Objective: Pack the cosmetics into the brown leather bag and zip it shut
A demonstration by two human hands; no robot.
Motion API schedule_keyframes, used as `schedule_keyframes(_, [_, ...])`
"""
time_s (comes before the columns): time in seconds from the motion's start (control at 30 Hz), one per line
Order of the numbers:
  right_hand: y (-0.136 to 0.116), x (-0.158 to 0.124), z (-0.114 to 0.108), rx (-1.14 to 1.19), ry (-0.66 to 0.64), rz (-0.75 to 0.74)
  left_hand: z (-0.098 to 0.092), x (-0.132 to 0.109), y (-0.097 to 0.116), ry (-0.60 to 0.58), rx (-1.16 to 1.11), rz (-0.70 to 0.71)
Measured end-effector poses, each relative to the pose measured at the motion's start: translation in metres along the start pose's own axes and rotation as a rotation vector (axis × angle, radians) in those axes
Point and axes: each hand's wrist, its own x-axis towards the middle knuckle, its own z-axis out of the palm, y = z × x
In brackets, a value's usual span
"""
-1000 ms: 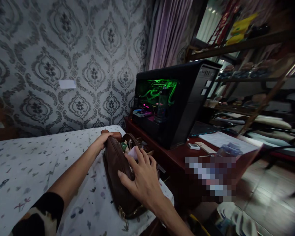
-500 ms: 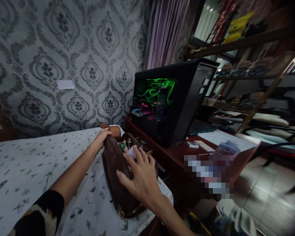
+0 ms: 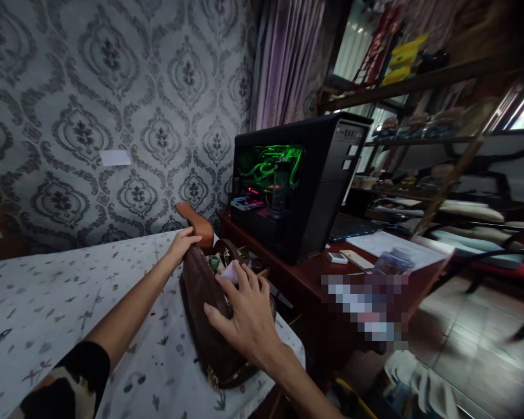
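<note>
One right hand [image 3: 248, 314]: fingers parted and loosely bent, thumb standing wide of the others, over the mouth of a brown bag [image 3: 199, 294]; the fingertips meet a lilac item [image 3: 229, 273], though a firm hold on it cannot be made out.
Left hand [image 3: 184, 244]: fingers curl at the bag's far end, close against a tan strap-like piece [image 3: 199, 227]; which of the two they grip is hidden.
Brown bag: lies gaping on a white printed cover [image 3: 166, 355], a green-topped item [image 3: 213, 263] showing inside.
Cover's edge: just beside the bag on the right.
Room to move: cover stretches broadly left of the bag, beyond the left forearm; narrow gap toward the worktop [image 3: 311, 272].
Worktop: dark red, bearing a black computer case [image 3: 318, 192] lit green.
</note>
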Motion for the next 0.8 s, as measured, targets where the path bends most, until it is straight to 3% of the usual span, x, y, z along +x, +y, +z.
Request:
schedule_keyframes(0.27, [0.000,0.000,-0.001,0.013,-0.020,0.012,0.007,0.007,0.011,-0.069,0.079,-0.047])
schedule_keyframes(0.53, [0.000,0.000,-0.001,0.028,-0.013,0.025,0.012,-0.006,0.023,-0.102,0.060,0.124])
schedule_keyframes(0.8, [-0.001,0.000,-0.001,0.032,0.003,0.013,0.026,-0.008,0.027,-0.115,0.193,0.251])
